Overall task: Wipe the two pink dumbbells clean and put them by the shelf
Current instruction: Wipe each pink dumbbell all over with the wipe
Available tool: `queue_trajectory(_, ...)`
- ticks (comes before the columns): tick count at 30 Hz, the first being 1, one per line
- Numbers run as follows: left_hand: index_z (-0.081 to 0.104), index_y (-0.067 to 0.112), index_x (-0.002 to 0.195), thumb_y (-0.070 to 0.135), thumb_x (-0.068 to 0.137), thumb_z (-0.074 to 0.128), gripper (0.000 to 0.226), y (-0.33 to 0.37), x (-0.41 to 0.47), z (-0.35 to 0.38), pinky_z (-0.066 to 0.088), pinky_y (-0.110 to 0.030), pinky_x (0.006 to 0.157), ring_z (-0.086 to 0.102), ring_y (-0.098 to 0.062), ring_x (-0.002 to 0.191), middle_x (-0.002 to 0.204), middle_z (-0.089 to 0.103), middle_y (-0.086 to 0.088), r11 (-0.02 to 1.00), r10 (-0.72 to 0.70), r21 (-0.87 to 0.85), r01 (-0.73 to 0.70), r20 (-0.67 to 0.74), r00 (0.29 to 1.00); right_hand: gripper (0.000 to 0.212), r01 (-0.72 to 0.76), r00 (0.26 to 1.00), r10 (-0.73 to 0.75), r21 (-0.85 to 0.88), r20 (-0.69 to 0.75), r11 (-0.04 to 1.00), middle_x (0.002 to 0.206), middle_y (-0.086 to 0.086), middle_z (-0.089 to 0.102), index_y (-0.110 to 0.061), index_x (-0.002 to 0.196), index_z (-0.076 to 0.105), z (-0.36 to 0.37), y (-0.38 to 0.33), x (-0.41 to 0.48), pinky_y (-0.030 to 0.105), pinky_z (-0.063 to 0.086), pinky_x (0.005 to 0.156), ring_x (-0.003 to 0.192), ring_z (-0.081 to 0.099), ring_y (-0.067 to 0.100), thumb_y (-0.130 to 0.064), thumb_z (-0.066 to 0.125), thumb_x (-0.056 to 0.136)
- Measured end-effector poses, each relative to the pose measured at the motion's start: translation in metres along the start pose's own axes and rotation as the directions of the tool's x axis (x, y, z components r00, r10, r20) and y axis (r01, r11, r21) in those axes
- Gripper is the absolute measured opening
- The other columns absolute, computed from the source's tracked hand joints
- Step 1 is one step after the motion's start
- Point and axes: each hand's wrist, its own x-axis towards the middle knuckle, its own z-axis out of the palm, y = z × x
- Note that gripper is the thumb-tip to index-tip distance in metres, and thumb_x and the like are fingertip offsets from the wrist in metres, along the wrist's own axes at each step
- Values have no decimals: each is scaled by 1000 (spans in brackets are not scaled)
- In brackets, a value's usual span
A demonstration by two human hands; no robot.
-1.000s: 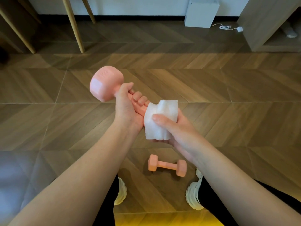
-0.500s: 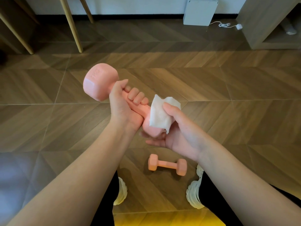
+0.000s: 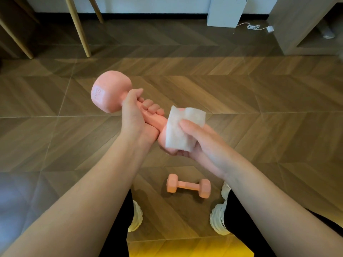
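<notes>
My left hand (image 3: 135, 115) grips the handle of a pink dumbbell (image 3: 109, 91), held tilted above the floor with one head up at the left. My right hand (image 3: 196, 141) holds a white wipe (image 3: 181, 132) wrapped over the dumbbell's nearer head, thumb pressing on top of the wipe. That head is mostly hidden by the wipe and my palm. A second pink dumbbell (image 3: 188, 185) lies flat on the wooden floor between my two shoes.
A wooden shelf unit (image 3: 297, 28) stands at the far right against the wall. A white box (image 3: 225, 12) and a white cable (image 3: 254, 26) lie beside it. Wooden furniture legs (image 3: 78, 28) rise at the far left. My white shoes (image 3: 219, 217) stand near the floor dumbbell.
My right hand has slid the wipe back over the near head and closed round it, after briefly lifting off it. The held dumbbell has shifted slightly.
</notes>
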Motion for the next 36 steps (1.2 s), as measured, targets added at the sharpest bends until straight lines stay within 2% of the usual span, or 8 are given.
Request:
queue_trajectory(5,31,19,66,19,94,50,33,0,0,-4,29,-20,42,26,-9,39,48,26,7,999,-31,-15,31,-12,999,56,13,994,-32,-173,-106,985,119,-3,67,-36,119,54,4,8,2,44,57,91,108,67,16,-37,79,68)
queue_trajectory(11,32,19,68,18,93,51,32,-5,-1,-1,31,-18,41,27,-10,38,48,27,7,998,-50,-32,50,-1,999,38,0,994,-12,-110,-110,994,107,0,70,-29,121,56,1,3,2,38,58,73,93,67,14,-39,61,84)
queue_trajectory(14,31,19,67,17,94,50,33,-3,0,-1,29,-19,42,26,-10,38,48,26,7,999,-38,-27,38,-3,999,48,10,1000,-12,-122,-12,993,113,-7,69,-30,124,52,-2,0,-4,42,58,86,102,68,12,-31,67,79)
queue_trajectory(20,29,20,67,17,93,50,34,-9,-3,-2,27,-19,42,24,-10,39,49,25,6,998,-53,-16,53,-10,999,27,20,976,-54,-157,-211,987,106,-5,71,-38,109,57,5,10,3,50,55,91,98,69,15,-46,65,85)
queue_trajectory(25,30,19,66,16,94,48,33,-3,-3,0,27,-20,41,23,-10,38,48,23,7,999,-21,-25,21,3,1000,46,12,999,-8,-123,37,992,111,-8,66,-31,125,49,-5,-1,-3,39,56,87,101,66,9,-32,62,81)
queue_trajectory(28,29,20,68,17,94,48,32,-3,-4,-3,24,-22,47,22,-10,41,49,23,7,1000,-27,0,27,3,1000,49,26,998,-36,-183,-53,983,118,-4,66,-32,121,51,1,4,-4,41,56,89,106,67,13,-36,70,76)
queue_trajectory(32,29,20,66,17,93,48,33,-8,-5,-2,24,-22,44,21,-11,41,49,22,6,999,-40,-5,40,8,999,13,6,970,-37,-128,-238,992,102,-3,71,-34,109,58,9,7,2,43,55,78,90,67,13,-40,54,98)
queue_trajectory(36,31,20,64,18,92,49,33,-6,-2,-3,27,-23,43,22,-11,40,48,23,7,999,-34,24,33,33,999,27,-55,988,55,0,-141,998,103,3,68,-23,124,55,0,2,1,39,57,72,89,66,16,-35,45,102)
